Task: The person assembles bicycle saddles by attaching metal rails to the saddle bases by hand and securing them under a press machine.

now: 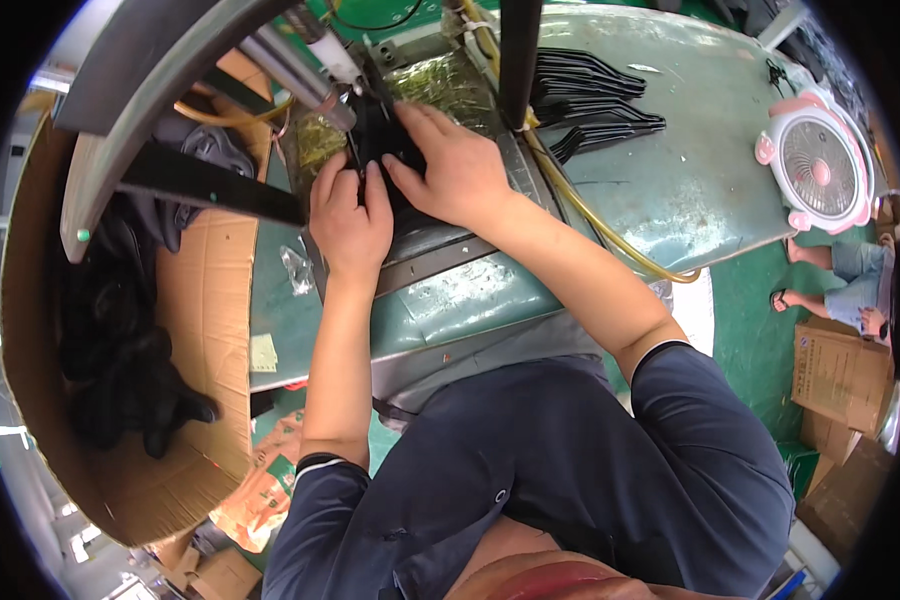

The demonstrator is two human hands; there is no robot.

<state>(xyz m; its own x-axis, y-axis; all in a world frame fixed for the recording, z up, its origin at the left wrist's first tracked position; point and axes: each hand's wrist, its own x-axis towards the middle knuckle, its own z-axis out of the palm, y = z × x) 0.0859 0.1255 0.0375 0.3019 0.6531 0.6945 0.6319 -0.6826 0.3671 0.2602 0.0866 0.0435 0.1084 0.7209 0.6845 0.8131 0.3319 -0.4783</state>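
Note:
A soft-looking black piece (372, 130) lies under the head of a bench machine, its exact kind hidden by my hands. My left hand (352, 220) is closed at its near left edge, with bent fingers and the thumb against it. From the right, my right hand (455, 168) grips the same piece, fingers reaching over it and thumb near the left thumb. Just above my fingers is the machine's metal cylinder (336, 108). Beneath the piece is a machine bed (440, 88) covered in shiny yellowish film.
Several flat black strips (590, 95) lie on the green table (690, 150), with a pink-and-white fan (820, 170) at its right. A cardboard box (205, 300) of black items stands left. A yellow hose (610, 235) crosses the table; a dark machine post (519, 65) rises beside my right hand.

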